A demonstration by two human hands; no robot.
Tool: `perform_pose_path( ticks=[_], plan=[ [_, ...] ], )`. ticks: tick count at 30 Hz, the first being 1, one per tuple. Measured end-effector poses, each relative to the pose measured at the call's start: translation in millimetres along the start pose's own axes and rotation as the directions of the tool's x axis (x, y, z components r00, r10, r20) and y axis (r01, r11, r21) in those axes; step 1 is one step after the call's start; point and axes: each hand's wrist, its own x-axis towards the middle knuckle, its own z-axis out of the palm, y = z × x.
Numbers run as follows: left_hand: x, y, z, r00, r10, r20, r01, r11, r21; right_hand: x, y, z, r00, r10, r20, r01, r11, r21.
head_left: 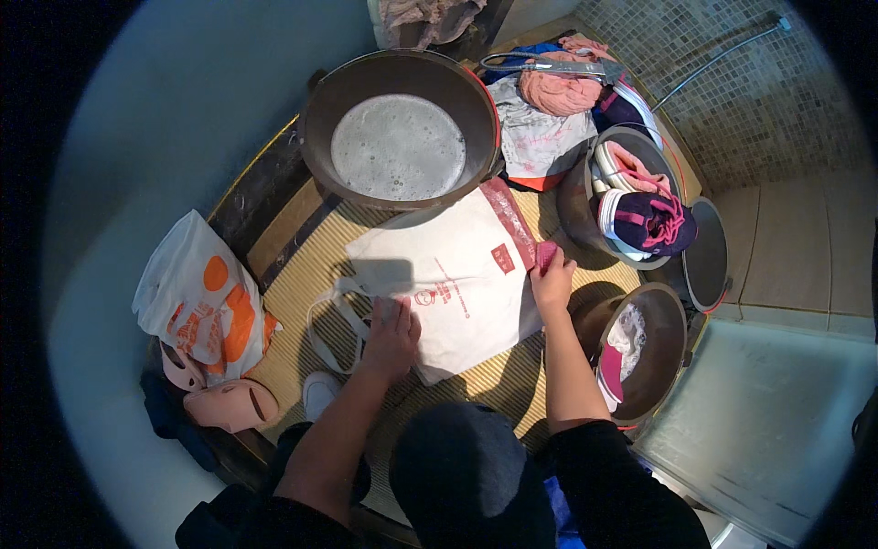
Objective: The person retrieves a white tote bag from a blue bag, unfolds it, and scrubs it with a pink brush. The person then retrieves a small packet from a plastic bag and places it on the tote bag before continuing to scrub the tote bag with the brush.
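Note:
A white cloth tote bag (457,265) with red print and a dark red band lies flat on the ribbed yellowish mat. Its white strap (320,343) loops out to the left. My left hand (391,340) rests on the bag's near left edge, fingers laid out flat and holding nothing. At the bag's right edge, by the red band, my right hand (552,282) is closed around a small pink block (546,254). Whether the block is soap, a sponge or a brush cannot be made out.
A large dark basin (315,151) of foamy water stands beyond the bag. On the right are a bucket (572,206) piled with shoes and a bucket (672,366) with white cloth. A plastic bag (183,274) and pink clogs (233,405) lie left; laundry (549,137) lies far right.

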Motion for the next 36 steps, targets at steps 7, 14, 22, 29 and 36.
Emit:
perform_pose_path(
  ticks=[7, 14, 22, 29, 36],
  plan=[
    [-16, 6, 13, 1.000, -0.012, -0.007, 0.010, 0.978, -0.209, 13, -34, -28, 0.997, -0.027, -0.069, 0.020, 0.996, -0.090],
    [-8, 43, -2, 0.977, 0.174, -0.127, -0.199, 0.952, -0.233, -56, -67, -35, 0.987, -0.125, 0.101, 0.132, 0.989, -0.066],
    [-21, 64, 20, 0.998, 0.001, 0.069, 0.035, 0.853, -0.520, -81, -6, -8, 0.990, -0.082, 0.118, 0.114, 0.947, -0.299],
    [-31, 45, 31, 0.998, 0.019, 0.057, 0.004, 0.928, -0.372, -174, -44, -7, 0.930, -0.040, 0.365, 0.047, 0.999, -0.012],
    [-29, 40, 14, 0.994, 0.102, -0.048, -0.111, 0.955, -0.275, -61, -26, -27, 1.000, 0.017, 0.022, -0.017, 1.000, -0.020]
  ],
)
